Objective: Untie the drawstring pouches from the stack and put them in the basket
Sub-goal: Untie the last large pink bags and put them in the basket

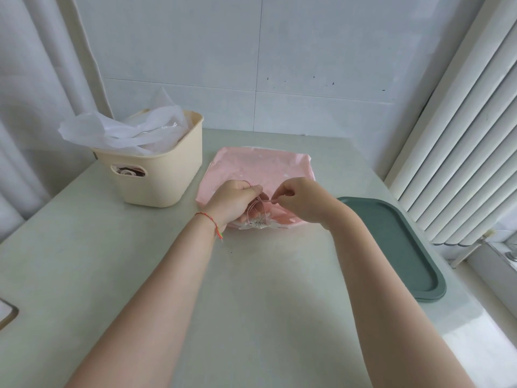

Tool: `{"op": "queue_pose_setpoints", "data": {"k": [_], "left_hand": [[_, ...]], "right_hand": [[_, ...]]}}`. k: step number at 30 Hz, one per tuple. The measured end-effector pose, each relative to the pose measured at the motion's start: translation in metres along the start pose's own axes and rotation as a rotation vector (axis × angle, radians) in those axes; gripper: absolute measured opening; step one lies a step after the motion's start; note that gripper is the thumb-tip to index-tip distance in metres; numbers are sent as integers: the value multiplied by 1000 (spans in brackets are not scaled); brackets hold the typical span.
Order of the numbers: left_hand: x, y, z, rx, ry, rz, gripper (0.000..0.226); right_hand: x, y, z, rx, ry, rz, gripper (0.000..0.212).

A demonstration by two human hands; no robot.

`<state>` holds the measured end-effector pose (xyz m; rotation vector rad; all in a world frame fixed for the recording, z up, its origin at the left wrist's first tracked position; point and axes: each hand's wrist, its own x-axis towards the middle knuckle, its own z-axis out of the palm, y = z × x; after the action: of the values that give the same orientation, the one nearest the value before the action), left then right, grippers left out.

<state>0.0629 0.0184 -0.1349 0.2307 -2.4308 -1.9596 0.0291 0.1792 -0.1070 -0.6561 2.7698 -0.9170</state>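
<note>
From the head view, the pink stack of pouches (260, 175) lies flat near the middle of the counter (112, 275), a little toward its far edge, so both hands can work at the gathered mouth on its near side. The left hand (233, 203) is clenched around the drawstring (258, 204) just above the puckered opening, apparently pinning the bundle so it cannot slide. The right hand (300, 201) pinches a strand of the same cord between thumb and finger and draws it sideways, which looks like working a knot loose. Both hands rest directly over the stack's near edge, touching it. The cream basket (167, 175) stands at the counter's far left, near the stack, already holding white pouches (126, 130). A green tray (402, 247) lies along the right edge.
</note>
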Motion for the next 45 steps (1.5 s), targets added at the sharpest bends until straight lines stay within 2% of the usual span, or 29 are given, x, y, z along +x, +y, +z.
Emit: {"op": "queue_pose_setpoints", "data": {"k": [4,7,10,15,17,19,21,25,29,31,35,41,45], "left_hand": [[0,0,-2,-144,-27,-51,24],[2,-1,-5,-222,-58,-66,18],[0,-1,-7,-192,-89,-69,11],[-1,1,-8,-98,-84,-69,16],[-2,2,-7,-72,-52,-51,13],[-2,3,-7,-42,-21,-12,14],[-3,5,-6,-13,-14,37,15],[-2,3,-5,120,38,238,21],[5,-5,-2,341,319,449,21],[7,-8,-1,320,372,468,20],[8,-10,3,277,364,476,15],[6,-10,5,236,347,514,15],[6,-9,4,140,280,393,16]], "right_hand": [[-3,-4,-1,162,-22,74,22],[-6,-5,-2,128,-63,77,25],[-6,-5,-3,120,-60,77,28],[-6,-4,-4,101,-84,67,21],[-3,-2,-5,105,-13,51,14],[0,2,-6,101,175,12,7],[3,4,-4,153,240,-22,14],[4,4,13,355,67,-5,23],[6,7,15,541,83,50,22],[6,8,14,596,95,62,20],[8,7,18,627,137,73,17],[9,9,21,732,47,68,29],[9,6,21,680,82,83,23]]}}
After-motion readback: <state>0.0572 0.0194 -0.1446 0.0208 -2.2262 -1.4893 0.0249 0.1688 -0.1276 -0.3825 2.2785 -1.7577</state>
